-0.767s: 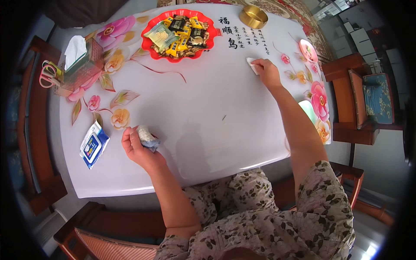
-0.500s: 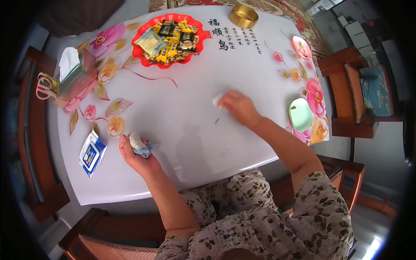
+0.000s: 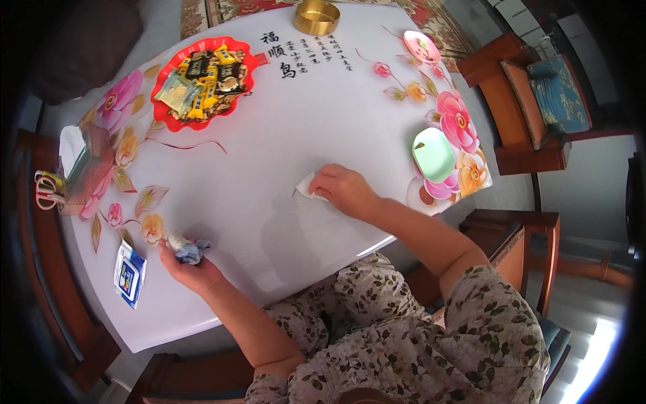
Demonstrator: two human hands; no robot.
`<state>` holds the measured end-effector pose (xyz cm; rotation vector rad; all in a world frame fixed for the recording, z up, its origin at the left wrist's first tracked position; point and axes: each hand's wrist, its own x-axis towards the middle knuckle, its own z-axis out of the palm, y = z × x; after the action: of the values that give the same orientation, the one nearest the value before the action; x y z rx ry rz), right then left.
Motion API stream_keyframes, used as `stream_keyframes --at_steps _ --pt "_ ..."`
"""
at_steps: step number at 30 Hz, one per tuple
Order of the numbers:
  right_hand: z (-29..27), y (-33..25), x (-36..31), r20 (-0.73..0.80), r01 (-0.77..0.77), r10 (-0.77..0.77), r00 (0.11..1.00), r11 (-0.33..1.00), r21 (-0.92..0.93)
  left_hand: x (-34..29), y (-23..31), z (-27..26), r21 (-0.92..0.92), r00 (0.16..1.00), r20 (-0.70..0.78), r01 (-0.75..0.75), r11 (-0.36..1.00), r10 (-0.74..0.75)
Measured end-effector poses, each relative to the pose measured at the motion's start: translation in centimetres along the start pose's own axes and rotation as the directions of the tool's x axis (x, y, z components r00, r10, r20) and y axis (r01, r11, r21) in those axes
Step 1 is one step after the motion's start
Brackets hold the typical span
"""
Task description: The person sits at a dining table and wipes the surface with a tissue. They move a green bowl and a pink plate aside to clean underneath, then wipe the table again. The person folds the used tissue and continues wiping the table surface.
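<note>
My right hand [image 3: 346, 192] pinches a folded white wipe [image 3: 306, 186] against the tabletop, near the middle of the table. Right at the wipe's left edge lies a thin dark bit [image 3: 294, 193]. Over the table's near left part, my left hand [image 3: 194, 275] is palm up, its fingers curled round a crumpled bundle [image 3: 192, 252] of white and blue. Whether that bundle is cloth, paper or plastic I cannot tell. A blue and white wipes packet [image 3: 129, 275] lies to the left of this hand.
The white table [image 3: 269, 155] has a printed flower cover. A red scalloped tray [image 3: 243, 86] holds wrapped snacks. A gold bowl [image 3: 316, 19] stands at the far edge. Pink [image 3: 422, 47] and green [image 3: 434, 155] dishes lie right. A tissue box [image 3: 94, 168] with scissors [image 3: 47, 190] stands left.
My right hand has drawn the wipe nearer to me, beside the dark bit. The left hand keeps its bundle. The whole view has shifted, so the table appears further left and lower.
</note>
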<state>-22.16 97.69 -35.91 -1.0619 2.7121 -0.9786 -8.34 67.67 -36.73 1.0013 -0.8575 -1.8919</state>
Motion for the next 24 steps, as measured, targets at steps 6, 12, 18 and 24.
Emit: stream_keyframes --at_steps 6,12,18,24 --pt "-10.4 8.9 -0.8 -0.314 -0.356 0.432 0.846 0.894 0.271 1.2 1.1 -1.2 0.017 0.968 -0.003 -0.25 0.968 0.25" --pt "-18.5 17.4 -9.8 -0.435 -0.501 0.754 0.492 0.654 0.567 0.3 1.6 -0.1 0.542 0.847 -0.1 -0.393 0.743 0.522" --pt "-15.8 17.5 -12.4 -0.323 -0.504 0.816 0.478 0.557 0.66 -3.0 1.1 3.6 0.561 0.738 0.057 -0.581 0.59 0.673" --pt "-13.2 16.1 -11.6 -0.41 -0.677 0.699 0.586 0.701 0.226 -10.2 -5.2 7.6 0.37 0.816 0.572 -0.344 0.863 0.08"
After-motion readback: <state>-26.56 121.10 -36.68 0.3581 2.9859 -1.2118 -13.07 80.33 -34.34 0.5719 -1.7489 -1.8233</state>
